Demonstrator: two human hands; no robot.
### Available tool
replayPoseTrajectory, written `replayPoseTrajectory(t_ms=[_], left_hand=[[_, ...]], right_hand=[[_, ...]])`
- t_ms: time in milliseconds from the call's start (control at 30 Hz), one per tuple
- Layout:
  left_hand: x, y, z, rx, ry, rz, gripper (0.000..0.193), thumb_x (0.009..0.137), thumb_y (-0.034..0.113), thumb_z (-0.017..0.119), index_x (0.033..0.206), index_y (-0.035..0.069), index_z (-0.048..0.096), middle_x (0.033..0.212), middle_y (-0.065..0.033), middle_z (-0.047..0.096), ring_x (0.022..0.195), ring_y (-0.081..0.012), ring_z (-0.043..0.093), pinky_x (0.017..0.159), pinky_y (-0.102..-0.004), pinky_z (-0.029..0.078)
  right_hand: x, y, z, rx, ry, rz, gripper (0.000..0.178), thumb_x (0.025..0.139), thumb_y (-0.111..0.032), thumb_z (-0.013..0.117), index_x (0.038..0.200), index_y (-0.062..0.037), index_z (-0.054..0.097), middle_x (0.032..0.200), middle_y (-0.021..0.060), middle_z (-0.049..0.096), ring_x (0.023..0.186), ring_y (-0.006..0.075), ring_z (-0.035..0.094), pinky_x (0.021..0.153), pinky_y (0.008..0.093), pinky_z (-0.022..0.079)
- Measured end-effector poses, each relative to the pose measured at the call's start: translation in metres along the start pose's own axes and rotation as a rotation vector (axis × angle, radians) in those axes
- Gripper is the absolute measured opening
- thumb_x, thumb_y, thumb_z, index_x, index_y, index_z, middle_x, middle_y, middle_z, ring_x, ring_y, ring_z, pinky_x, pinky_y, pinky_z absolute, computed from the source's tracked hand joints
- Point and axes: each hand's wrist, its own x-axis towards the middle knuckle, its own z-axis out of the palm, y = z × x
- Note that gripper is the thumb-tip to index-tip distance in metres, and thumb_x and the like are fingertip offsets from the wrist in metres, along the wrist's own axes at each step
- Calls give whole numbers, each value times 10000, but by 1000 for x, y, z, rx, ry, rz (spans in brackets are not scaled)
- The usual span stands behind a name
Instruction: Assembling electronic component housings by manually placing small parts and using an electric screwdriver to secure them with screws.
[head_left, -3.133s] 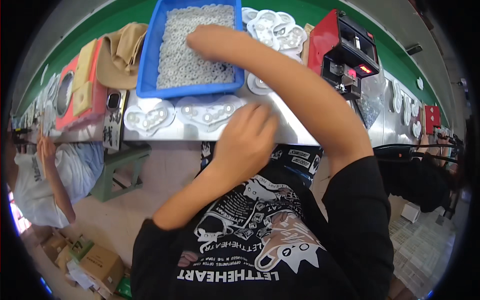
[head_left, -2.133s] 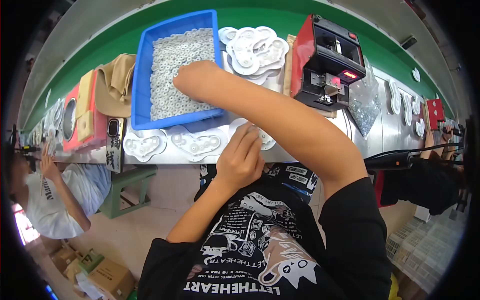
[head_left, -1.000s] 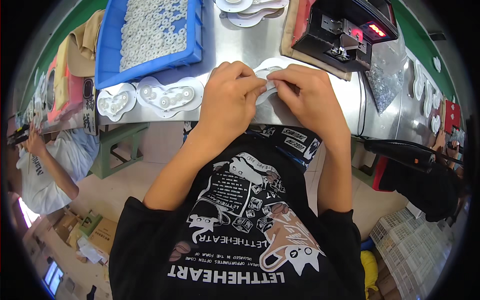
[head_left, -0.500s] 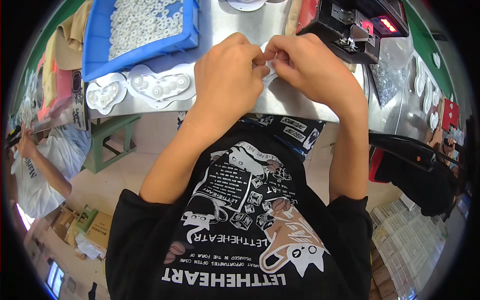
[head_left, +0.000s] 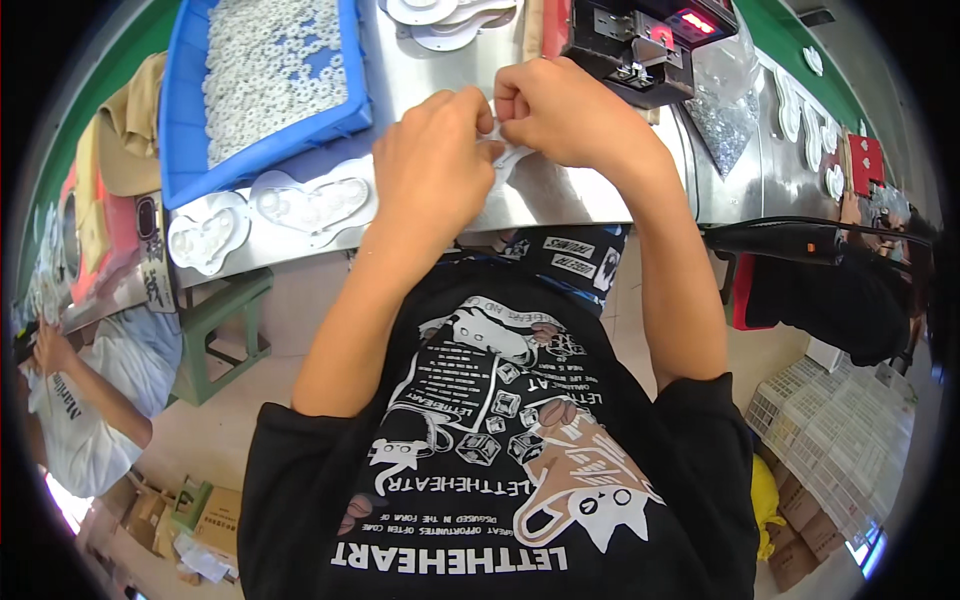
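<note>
My left hand and my right hand meet over the steel table, fingertips curled in and close to each other. Both hands are closed in a pinch; whatever lies between the fingertips is hidden or too small to name. Under and beside the fingers part of a white plastic piece shows, mostly covered by my hands. Left of my left hand lie a larger white curved plastic housing with round gear shapes in it and a smaller one beside it.
A blue bin full of white gears stands at the far left. More white plastic parts lie at the back. A black device with a red display and a clear bag of small parts are at right. People sit on both sides.
The whole view has shifted, so the bin, device and hands appear further left, and more white parts show at the back. My hands stay together in a similar pinch.
</note>
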Motion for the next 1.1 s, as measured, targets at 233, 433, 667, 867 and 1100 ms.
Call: replayPoseTrajectory(t_ms=[233, 433, 667, 867, 1100], left_hand=[[-1, -7, 3, 15, 4, 16, 149, 817, 136, 788, 908, 67, 692, 935, -106, 690, 887, -356, 699, 766, -481, 532], [-6, -14, 5, 29, 12, 133, 112, 805, 142, 777, 898, 85, 751, 911, -95, 680, 869, -347, 697, 746, -480, 537], [-11, -24, 8, -11, 95, 307, 99, 819, 164, 776, 887, 93, 789, 867, -82, 677, 813, -315, 682, 706, -440, 527], [-15, -29, -3, 1, 60, 511, 164, 836, 159, 773, 978, 79, 778, 939, -91, 659, 853, -312, 665, 727, -435, 529], [-42, -12, 1, 150, 95, 554, 377, 771, 97, 771, 1127, 9, 682, 1260, -196, 605, 1122, -392, 579, 964, -486, 475]], right_hand=[[0, 10, -5, -4, 36, -263, 91, 798, -24, 687, 838, 29, 624, 709, 148, 668, 654, 285, 654, 647, 384, 519], [-1, 6, -5, -61, -19, -321, 111, 807, -37, 699, 793, 40, 620, 691, 164, 661, 661, 297, 663, 645, 374, 516], [-16, -3, 13, 99, 49, -17, 153, 814, -80, 730, 827, 48, 648, 681, 139, 667, 626, 234, 657, 619, 359, 517], [-57, 6, 13, 245, 371, -56, 172, 922, -131, 715, 963, 32, 680, 738, 61, 680, 657, 120, 603, 603, 292, 473], [-179, 20, 64, 835, 642, 353, 158, 991, -73, 668, 1102, 33, 708, 899, 49, 711, 737, 63, 599, 636, 218, 467]])
